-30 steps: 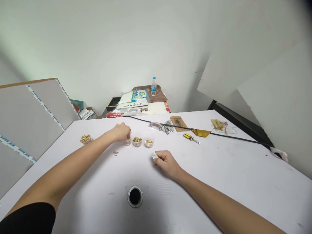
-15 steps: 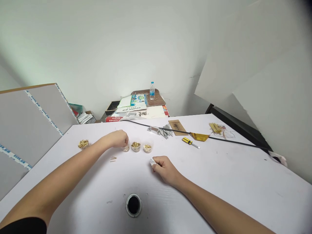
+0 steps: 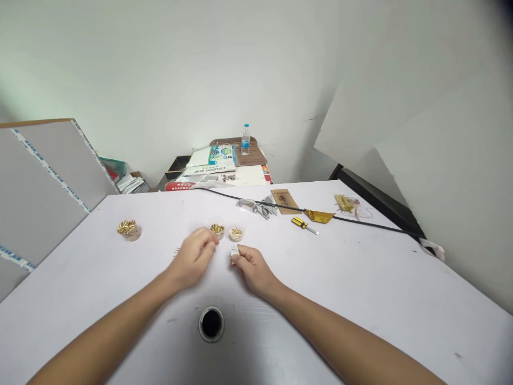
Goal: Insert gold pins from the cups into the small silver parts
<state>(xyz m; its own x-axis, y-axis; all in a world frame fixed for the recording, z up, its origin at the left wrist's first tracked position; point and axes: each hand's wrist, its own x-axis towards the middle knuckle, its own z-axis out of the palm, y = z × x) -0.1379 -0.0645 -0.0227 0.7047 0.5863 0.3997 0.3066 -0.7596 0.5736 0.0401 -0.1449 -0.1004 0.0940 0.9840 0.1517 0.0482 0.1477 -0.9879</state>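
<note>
At ten o'clock from the left hand, a clear round tub (image 3: 128, 231) brims with long gold pins, fanned above its rim; a few loose pins (image 3: 177, 251) lie nearer, just beside that hand. The left hand (image 3: 195, 258), blurred, points toward one o'clock with fingers curled and thumb tucked near them; whether it grips anything, I cannot tell. At its one o'clock sits a middle tub (image 3: 217, 231) of short gold pieces. A small white piece (image 3: 234, 249), its long axis toward twelve o'clock, is pinched between thumb and bent forefinger of the right hand (image 3: 253, 269), which reaches toward ten o'clock. Directly beyond, at twelve, another tub (image 3: 236, 234) holds gold pieces.
</note>
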